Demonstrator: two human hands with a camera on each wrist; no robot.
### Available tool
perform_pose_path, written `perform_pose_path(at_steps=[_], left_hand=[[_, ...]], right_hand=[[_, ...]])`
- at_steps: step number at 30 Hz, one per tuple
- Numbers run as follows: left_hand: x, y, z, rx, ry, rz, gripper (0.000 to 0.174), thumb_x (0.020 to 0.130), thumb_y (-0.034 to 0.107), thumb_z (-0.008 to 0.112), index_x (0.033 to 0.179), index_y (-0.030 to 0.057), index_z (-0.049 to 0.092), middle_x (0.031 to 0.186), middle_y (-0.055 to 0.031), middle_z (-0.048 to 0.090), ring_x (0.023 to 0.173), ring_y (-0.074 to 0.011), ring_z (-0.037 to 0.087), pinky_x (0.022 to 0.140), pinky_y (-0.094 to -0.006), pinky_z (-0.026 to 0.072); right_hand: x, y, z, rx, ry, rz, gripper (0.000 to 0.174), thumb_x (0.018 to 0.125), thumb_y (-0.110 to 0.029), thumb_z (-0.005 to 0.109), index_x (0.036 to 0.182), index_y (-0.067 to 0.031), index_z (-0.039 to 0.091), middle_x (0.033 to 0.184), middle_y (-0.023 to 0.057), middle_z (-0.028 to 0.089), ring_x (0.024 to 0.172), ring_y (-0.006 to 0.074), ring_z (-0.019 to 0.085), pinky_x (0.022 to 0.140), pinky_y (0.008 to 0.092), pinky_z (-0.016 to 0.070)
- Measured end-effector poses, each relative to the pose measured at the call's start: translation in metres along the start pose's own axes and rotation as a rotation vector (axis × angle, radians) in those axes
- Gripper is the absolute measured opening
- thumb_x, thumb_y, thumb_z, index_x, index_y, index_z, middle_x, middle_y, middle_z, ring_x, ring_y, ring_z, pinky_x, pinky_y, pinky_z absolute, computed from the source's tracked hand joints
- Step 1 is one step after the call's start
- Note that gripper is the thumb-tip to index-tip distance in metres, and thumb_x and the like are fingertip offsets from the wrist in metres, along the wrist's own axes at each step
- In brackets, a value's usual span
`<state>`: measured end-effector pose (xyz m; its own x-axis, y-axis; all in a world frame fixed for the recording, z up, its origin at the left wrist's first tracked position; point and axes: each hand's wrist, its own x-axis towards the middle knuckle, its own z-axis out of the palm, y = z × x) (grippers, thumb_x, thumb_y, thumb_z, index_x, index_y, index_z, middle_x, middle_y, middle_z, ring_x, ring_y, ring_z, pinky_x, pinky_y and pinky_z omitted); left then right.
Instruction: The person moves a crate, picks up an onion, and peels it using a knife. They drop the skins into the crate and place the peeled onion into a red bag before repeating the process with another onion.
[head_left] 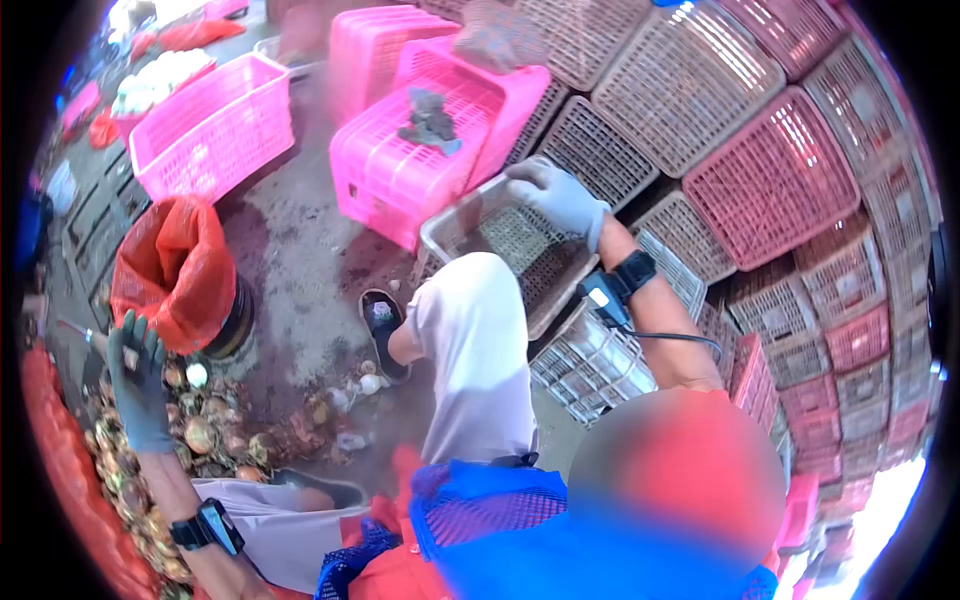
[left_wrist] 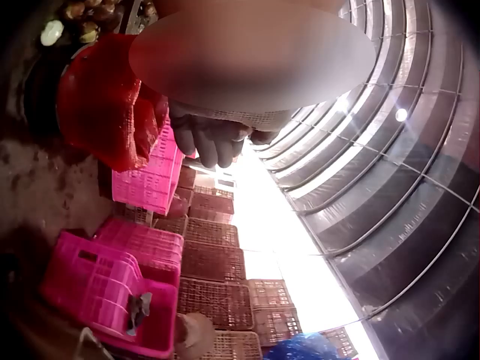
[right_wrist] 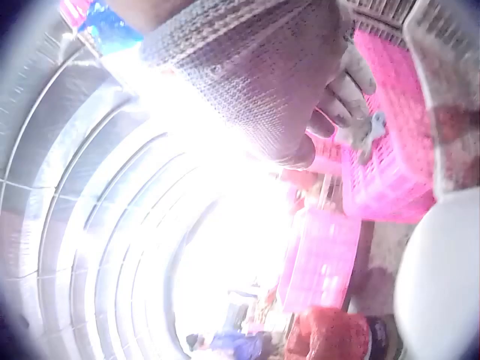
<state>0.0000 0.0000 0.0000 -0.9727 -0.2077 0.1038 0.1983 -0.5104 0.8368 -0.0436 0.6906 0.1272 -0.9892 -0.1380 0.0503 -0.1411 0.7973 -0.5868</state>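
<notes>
Onions (head_left: 200, 435) lay loose in a wide spread at the lower left of the head view, with one paler bulb (head_left: 196, 375) among them and scraps of skin (head_left: 310, 410) strewn towards the centre. Just above them the red sack (head_left: 205, 295) stood with its mouth open over a dark pail (head_left: 236, 325); how much it held could not be seen. Near the centre, the grey basket (head_left: 548, 272) showed its mesh floor, with no onions visible in it.

The left hand (head_left: 142, 390), gloved, was open just beside the sack's lower edge, with no clear sign of anything in its grasp. The right hand (head_left: 565, 200), also gloved, was over the basket's upper right corner, its fingers loosely bent around nothing visible; whether they touched the rim could not be told. Beyond it, a grey cloth (head_left: 430, 118) lay on a pink crate (head_left: 380, 190).

The left wrist view added a ribbed roof (left_wrist: 375, 187), and a blue bundle (left_wrist: 304, 349) at its bottom edge. The right wrist view added a blurred blue shape (right_wrist: 236, 343) at the bottom. Only the head view showed the whole onion spread and the basket's inside.
</notes>
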Motion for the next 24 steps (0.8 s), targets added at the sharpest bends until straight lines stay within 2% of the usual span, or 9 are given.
perform_pose_path(at_steps=[2,3,7,13,15,20,22,23,24], left_hand=[[0.029,0.032,-0.012,-0.113,0.023,-0.014,0.043,0.108,0.034,0.050,0.146,0.0131,0.052,0.156,-0.0138,0.046,0.145,-0.0266,0.043,0.120,-0.0440,0.0352],[-0.027,0.008,0.009,-0.077,0.007,0.011,0.041,0.109,0.032,0.048,0.144,0.0129,0.053,0.155,-0.0146,0.047,0.146,-0.0278,0.043,0.122,-0.0441,0.0340],[-0.027,0.050,0.047,0.053,0.013,0.075,0.044,0.109,0.030,0.047,0.148,0.0089,0.047,0.160,-0.0132,0.041,0.149,-0.0297,0.037,0.125,-0.0480,0.0279],[-0.037,0.046,0.096,0.021,0.053,0.007,0.056,0.108,0.039,0.048,0.152,0.0058,0.041,0.165,-0.0095,0.032,0.155,-0.0258,0.024,0.126,-0.0501,0.0223],[-0.042,0.043,0.120,0.017,0.164,-0.019,0.042,0.110,0.022,0.043,0.150,0.0114,0.040,0.164,-0.0149,0.031,0.150,-0.0319,0.032,0.126,-0.0510,0.0273],[-0.044,0.021,0.116,-0.027,0.280,-0.092,0.040,0.110,0.026,0.044,0.148,0.0130,0.046,0.164,-0.0125,0.034,0.150,-0.0275,0.034,0.125,-0.0480,0.0285],[-0.041,0.014,0.090,-0.223,-0.473,-0.136,0.039,0.110,0.026,0.045,0.146,0.0122,0.049,0.161,-0.0113,0.040,0.147,-0.0276,0.039,0.124,-0.0469,0.0313],[-0.053,0.010,0.103,-0.127,0.214,-0.064,0.037,0.109,0.026,0.046,0.143,0.0118,0.053,0.157,-0.0110,0.046,0.144,-0.0271,0.044,0.121,-0.0460,0.0347],[-0.055,0.011,0.094,-0.122,0.115,-0.084,0.036,0.109,0.025,0.047,0.142,0.0119,0.054,0.155,-0.0110,0.048,0.142,-0.0269,0.046,0.120,-0.0457,0.0365]], right_hand=[[-0.006,0.032,0.009,-0.196,-0.002,0.039,0.052,0.097,-0.039,0.062,0.136,-0.0056,0.063,0.132,0.0217,0.067,0.122,0.0305,0.065,0.106,0.0391,0.0477],[-0.073,0.052,-0.035,-0.292,-0.019,0.095,0.052,0.096,-0.041,0.061,0.134,-0.0043,0.064,0.131,0.0218,0.067,0.122,0.0316,0.064,0.106,0.0391,0.0483],[-0.096,0.146,0.047,-0.162,-0.068,0.265,0.059,0.094,-0.045,0.060,0.133,-0.0025,0.064,0.135,0.0212,0.065,0.123,0.0364,0.063,0.104,0.0409,0.0492],[-0.114,0.156,0.164,0.052,-0.170,0.361,0.061,0.096,-0.049,0.056,0.144,-0.0115,0.056,0.138,0.0236,0.061,0.130,0.0405,0.057,0.112,0.0428,0.0427],[-0.101,0.156,0.180,0.097,-0.179,0.399,0.061,0.098,-0.050,0.054,0.145,-0.0113,0.054,0.139,0.0238,0.061,0.129,0.0411,0.057,0.111,0.0441,0.0437],[-0.086,0.162,0.200,0.062,-0.034,0.323,0.042,0.094,-0.034,0.062,0.126,-0.0064,0.066,0.116,0.0264,0.070,0.109,0.0427,0.067,0.092,0.0464,0.0534],[-0.066,0.156,0.201,0.009,-0.113,0.325,0.039,0.091,-0.031,0.063,0.121,-0.0059,0.067,0.111,0.0256,0.071,0.105,0.0426,0.068,0.089,0.0473,0.0539],[-0.061,0.155,0.198,-0.055,-0.180,0.352,0.037,0.088,-0.029,0.065,0.115,-0.0053,0.069,0.106,0.0248,0.072,0.101,0.0425,0.069,0.087,0.0481,0.0544],[-0.060,0.154,0.195,-0.055,-0.186,0.339,0.037,0.088,-0.029,0.065,0.115,-0.0053,0.069,0.106,0.0248,0.072,0.101,0.0425,0.069,0.087,0.0481,0.0544]])
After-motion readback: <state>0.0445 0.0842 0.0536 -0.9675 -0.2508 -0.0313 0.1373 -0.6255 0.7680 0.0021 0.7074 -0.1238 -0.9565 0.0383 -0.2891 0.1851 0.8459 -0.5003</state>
